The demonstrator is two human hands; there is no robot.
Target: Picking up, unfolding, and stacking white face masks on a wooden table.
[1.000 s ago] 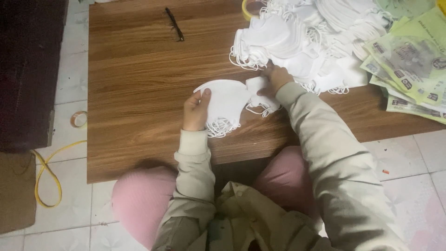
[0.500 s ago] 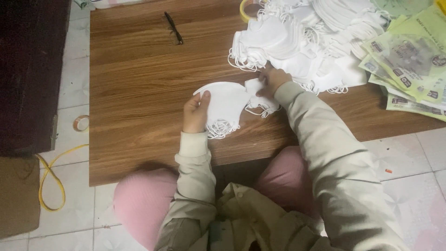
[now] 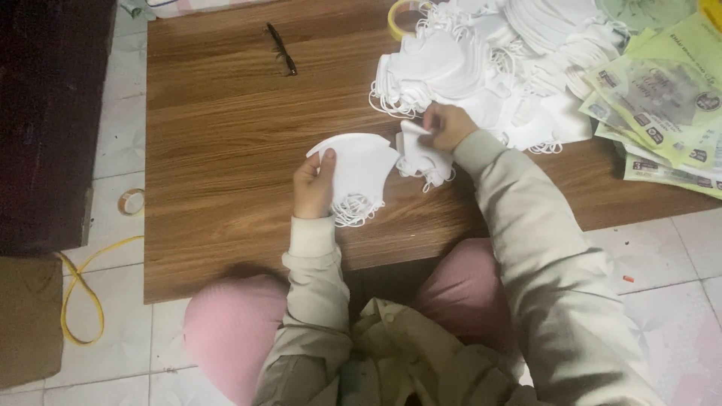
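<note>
My left hand [image 3: 313, 186] grips the left edge of a small stack of white folded face masks [image 3: 357, 173] lying on the wooden table [image 3: 218, 150], ear loops hanging at the near side. My right hand [image 3: 447, 126] pinches another white mask [image 3: 421, 154] just right of that stack, at the near edge of a big heap of white masks [image 3: 489, 68] at the table's far right.
Green printed paper packets [image 3: 662, 98] are fanned out at the right edge. A black pen [image 3: 281, 49] lies at the far middle, a yellow tape roll [image 3: 402, 15] behind the heap. On the tiled floor left: a small tape roll [image 3: 131, 201], a yellow strap [image 3: 79, 289], dark furniture [image 3: 45, 113].
My right hand has drawn a mask from the heap's edge toward the stack. The left hand still holds the stack in place.
</note>
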